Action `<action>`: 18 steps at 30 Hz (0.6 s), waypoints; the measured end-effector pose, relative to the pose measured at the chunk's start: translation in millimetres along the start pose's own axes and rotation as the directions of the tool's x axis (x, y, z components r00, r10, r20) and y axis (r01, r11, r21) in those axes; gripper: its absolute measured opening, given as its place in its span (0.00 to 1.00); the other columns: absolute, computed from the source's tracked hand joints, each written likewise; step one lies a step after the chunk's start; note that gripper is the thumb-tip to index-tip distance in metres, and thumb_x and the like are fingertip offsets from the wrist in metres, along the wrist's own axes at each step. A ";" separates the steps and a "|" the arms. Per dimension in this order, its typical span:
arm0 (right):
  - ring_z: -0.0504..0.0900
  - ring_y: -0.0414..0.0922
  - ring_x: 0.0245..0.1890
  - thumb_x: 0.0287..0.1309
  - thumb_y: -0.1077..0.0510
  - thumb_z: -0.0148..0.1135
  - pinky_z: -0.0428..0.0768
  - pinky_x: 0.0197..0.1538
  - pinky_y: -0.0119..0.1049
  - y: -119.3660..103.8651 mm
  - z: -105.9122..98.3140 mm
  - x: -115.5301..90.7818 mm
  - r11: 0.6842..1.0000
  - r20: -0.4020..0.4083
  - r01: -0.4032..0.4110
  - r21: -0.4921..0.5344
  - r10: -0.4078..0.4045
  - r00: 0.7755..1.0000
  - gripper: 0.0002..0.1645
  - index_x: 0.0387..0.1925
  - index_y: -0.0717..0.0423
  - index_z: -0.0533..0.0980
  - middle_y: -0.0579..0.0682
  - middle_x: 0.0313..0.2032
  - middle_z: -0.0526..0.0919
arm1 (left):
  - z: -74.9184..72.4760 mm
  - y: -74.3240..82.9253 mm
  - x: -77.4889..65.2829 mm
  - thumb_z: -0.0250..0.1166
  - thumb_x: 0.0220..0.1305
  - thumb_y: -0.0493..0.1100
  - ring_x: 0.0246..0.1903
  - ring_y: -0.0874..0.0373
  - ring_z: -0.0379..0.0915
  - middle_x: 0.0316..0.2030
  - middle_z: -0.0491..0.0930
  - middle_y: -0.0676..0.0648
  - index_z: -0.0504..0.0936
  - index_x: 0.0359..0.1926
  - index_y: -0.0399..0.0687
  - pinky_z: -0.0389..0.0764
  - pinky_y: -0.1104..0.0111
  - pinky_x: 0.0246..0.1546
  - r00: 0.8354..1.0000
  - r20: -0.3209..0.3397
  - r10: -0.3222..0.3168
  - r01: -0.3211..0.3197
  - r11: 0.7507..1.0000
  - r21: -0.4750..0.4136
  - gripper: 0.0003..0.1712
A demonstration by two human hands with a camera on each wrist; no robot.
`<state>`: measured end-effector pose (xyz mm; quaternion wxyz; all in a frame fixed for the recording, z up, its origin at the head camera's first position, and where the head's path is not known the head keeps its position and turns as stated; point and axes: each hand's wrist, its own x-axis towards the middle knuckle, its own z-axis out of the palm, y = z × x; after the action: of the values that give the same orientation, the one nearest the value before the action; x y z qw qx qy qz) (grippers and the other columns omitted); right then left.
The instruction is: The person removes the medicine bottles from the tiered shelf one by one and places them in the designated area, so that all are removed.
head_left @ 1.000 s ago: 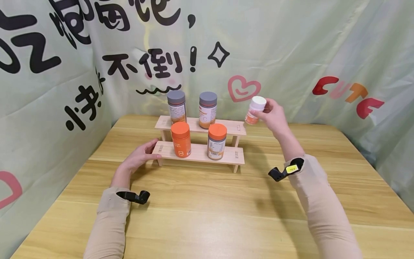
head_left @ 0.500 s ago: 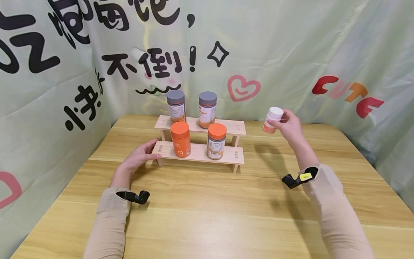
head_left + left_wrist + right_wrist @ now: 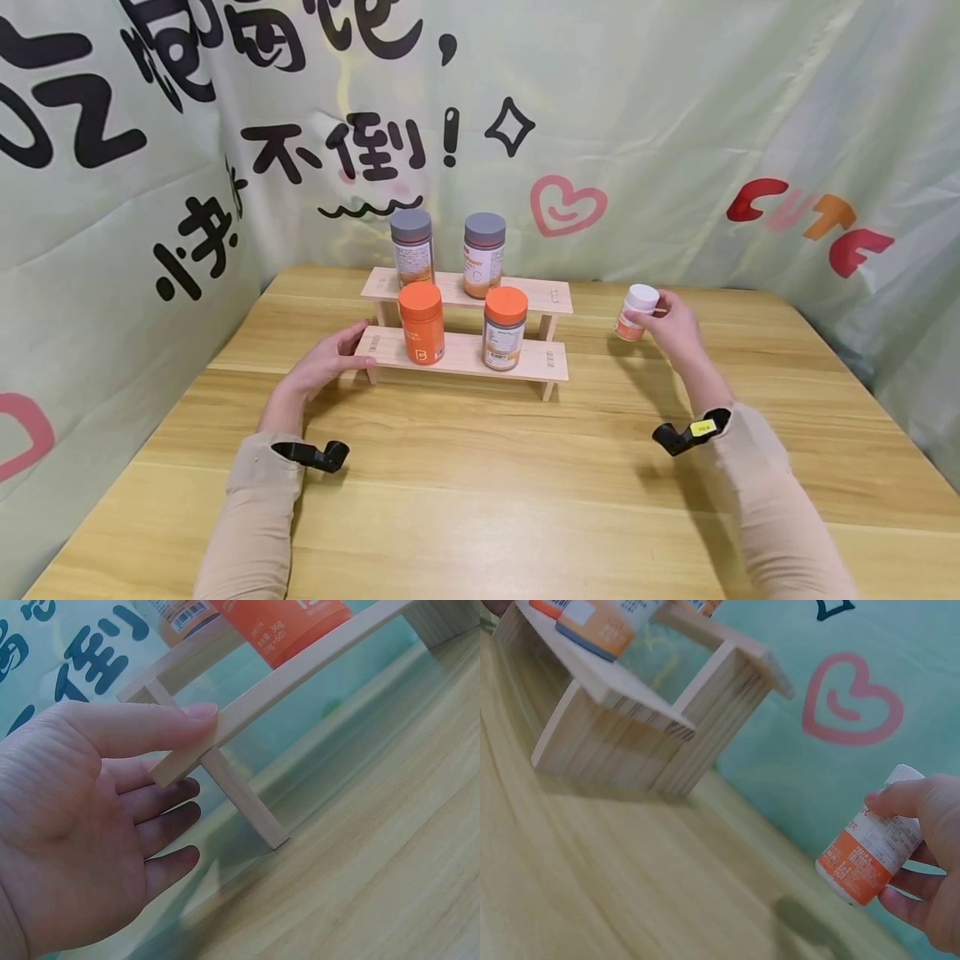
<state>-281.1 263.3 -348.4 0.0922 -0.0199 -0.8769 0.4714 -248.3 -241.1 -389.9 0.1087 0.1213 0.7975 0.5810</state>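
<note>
Right hand [image 3: 673,327] pinches the white-capped bottle [image 3: 871,851] between thumb and bent fingers, thumb laid across its upper part; the bottle sits just left of that hand's palm, slightly tilted, beyond the right end of the two-tier wooden stand [image 3: 462,352]; whether its base touches the table [image 3: 480,492] I cannot tell; left hand [image 3: 324,367] grips the lower shelf's left end, thumb on top; four larger jars [image 3: 423,333] stand on the tiers, two on each.
</note>
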 end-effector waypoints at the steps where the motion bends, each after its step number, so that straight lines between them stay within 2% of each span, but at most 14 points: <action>1: 0.70 0.58 0.53 0.57 0.55 0.61 0.71 0.47 0.35 2.7 1.6 -0.2 1.000 0.003 -0.005 -0.006 0.005 1.000 0.36 0.61 0.71 0.61 0.68 0.55 0.70 | 0.0 -0.1 0.4 0.65 0.57 0.39 0.69 0.43 0.36 0.71 0.39 0.38 0.43 0.70 0.34 0.42 0.54 0.67 1.000 0.001 0.001 -0.001 1.000 -0.002 0.49; 7: 0.69 0.61 0.57 0.56 0.57 0.62 0.68 0.58 0.48 15.4 11.9 0.6 1.000 0.025 -0.023 -0.004 0.023 0.999 0.39 0.62 0.73 0.59 0.70 0.56 0.68 | -1.4 -1.0 0.6 0.65 0.57 0.39 0.69 0.44 0.36 0.71 0.39 0.38 0.44 0.71 0.34 0.41 0.54 0.67 1.000 -0.001 -0.012 0.012 1.000 -0.007 0.49; 18: 0.67 0.61 0.58 0.56 0.61 0.62 0.68 0.58 0.48 23.3 16.7 2.2 0.998 0.040 -0.026 0.055 0.024 0.999 0.39 0.64 0.73 0.56 0.70 0.58 0.66 | -0.1 -1.2 0.8 0.64 0.57 0.39 0.69 0.43 0.38 0.71 0.41 0.36 0.44 0.70 0.34 0.43 0.53 0.67 1.000 -0.001 -0.001 0.001 1.000 -0.005 0.48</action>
<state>-287.5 262.7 -376.4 0.0695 -0.0191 -0.8648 0.4970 -249.2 -241.3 -391.0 0.1088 0.1202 0.7961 0.5831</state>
